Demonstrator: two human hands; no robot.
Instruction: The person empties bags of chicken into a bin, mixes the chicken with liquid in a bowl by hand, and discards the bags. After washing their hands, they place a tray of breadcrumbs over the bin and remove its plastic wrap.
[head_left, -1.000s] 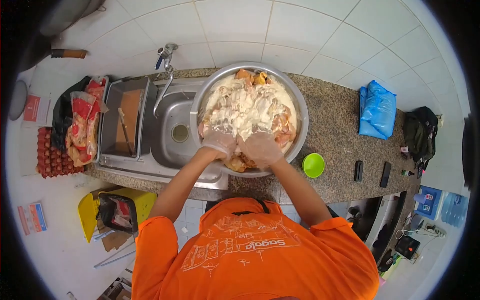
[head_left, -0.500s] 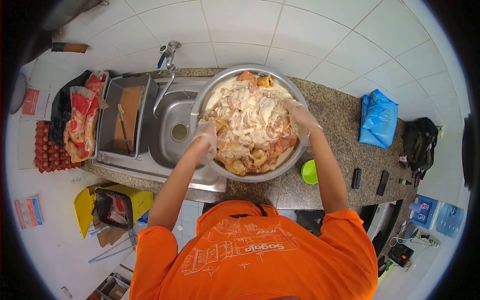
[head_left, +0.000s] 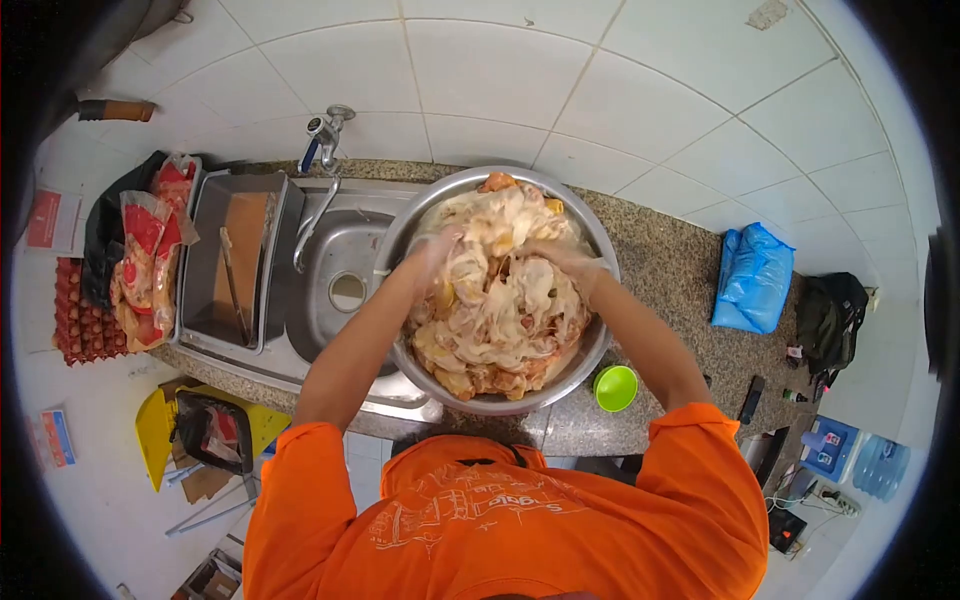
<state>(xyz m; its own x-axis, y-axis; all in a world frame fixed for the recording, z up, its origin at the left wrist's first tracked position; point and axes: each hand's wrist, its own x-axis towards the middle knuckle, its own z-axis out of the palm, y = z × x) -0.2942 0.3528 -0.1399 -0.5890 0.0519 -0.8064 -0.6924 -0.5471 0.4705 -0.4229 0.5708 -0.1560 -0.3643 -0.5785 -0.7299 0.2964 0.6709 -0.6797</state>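
A large metal bowl [head_left: 606,340] is heaped with raw chicken pieces [head_left: 500,340] coated in a creamy white marinade. My left hand [head_left: 436,262], in a thin clear glove, is pushed into the left side of the heap and blurred by motion. On the opposite side, my right hand [head_left: 566,264], gloved the same way, reaches inward among the chicken. The fingers of both hands are mostly hidden by meat and sauce or smeared, so their grip does not show. A green cup [head_left: 615,388] stands close to the bowl's lower right.
Left of the bowl is a steel sink [head_left: 310,330] under a tap [head_left: 322,190], then a grey tub [head_left: 190,250] and red-printed bags [head_left: 145,265]. A blue bag [head_left: 752,280] and dark backpack [head_left: 835,320] sit right. A yellow bin [head_left: 155,430] stands below.
Both hands have moved from the bowl's sides in toward its middle and into the chicken. The heap is rearranged, with its top shifted. The whole view has tipped slightly upward.
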